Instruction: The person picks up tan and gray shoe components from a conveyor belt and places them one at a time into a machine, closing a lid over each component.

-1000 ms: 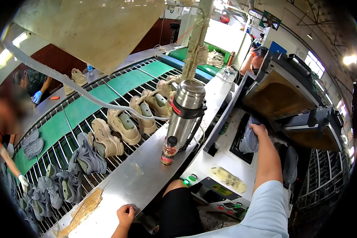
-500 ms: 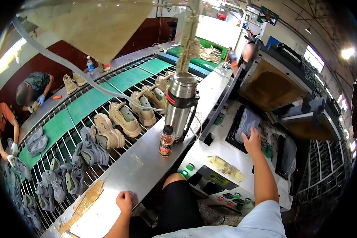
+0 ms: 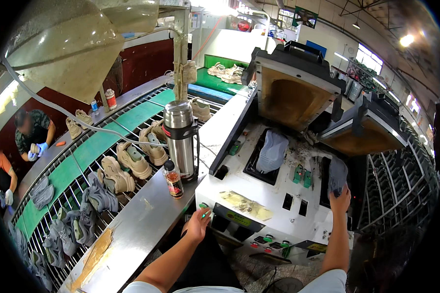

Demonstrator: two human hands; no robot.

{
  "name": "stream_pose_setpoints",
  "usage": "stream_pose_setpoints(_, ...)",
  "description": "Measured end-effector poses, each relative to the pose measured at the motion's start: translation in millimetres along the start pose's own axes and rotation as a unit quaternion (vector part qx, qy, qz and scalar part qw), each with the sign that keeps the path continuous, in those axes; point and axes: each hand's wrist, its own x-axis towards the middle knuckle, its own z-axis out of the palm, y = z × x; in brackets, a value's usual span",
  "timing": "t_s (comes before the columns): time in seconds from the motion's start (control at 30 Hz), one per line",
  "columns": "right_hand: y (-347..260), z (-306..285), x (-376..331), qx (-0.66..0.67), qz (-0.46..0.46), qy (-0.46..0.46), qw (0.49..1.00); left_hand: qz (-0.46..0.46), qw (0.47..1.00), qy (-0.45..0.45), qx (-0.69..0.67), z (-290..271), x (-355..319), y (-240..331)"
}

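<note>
My right hand [image 3: 341,199] grips the near end of a grey shoe [image 3: 338,173] lying in the right recess of a white press machine [image 3: 259,198]. A second grey shoe [image 3: 273,151] lies sole up in the left recess, with no hand on it. Above the recesses, two hinged press lids [image 3: 298,90] [image 3: 364,127] stand raised. My left hand [image 3: 198,224] is at the machine's front left corner, fingers apart, beside a lit green button [image 3: 205,214]. Whether a fingertip touches that button I cannot tell.
A steel thermos [image 3: 179,141] and a small bottle [image 3: 173,181] stand on the metal ledge [image 3: 137,212] to the left. Beyond it, a roller conveyor [image 3: 78,168] carries beige and grey shoes. Two people work at its far side. A dark metal rack [image 3: 393,188] stands at right.
My right hand has gone from the left shoe to the right one. My left hand has moved from the metal ledge to the machine's front corner. The view has turned right.
</note>
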Motion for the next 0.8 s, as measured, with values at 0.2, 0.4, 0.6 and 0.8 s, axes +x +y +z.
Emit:
stream_pose_setpoints(0.2, -26, -2, 70, -0.045, 0.213, -0.270, 0.938, -0.022, 0.983, 0.036, 0.177, -68, -60, -3)
stream_pose_setpoints(0.4, -22, 22, 78, -0.014, 0.211, -0.194, 0.958, 0.001, 0.960, 0.202, 0.192, -181, -157, 16)
stream_pose_setpoints(0.6, 43, 38, 31, 0.016, 0.192, 0.039, 0.981, 0.011, 0.961, 0.225, 0.161, -225, -214, 8)
stream_pose_setpoints(0.8, 25, 6, -53, 0.138, 0.145, 0.126, 0.972, 0.007, 0.978, 0.081, 0.194, -201, -203, -2)
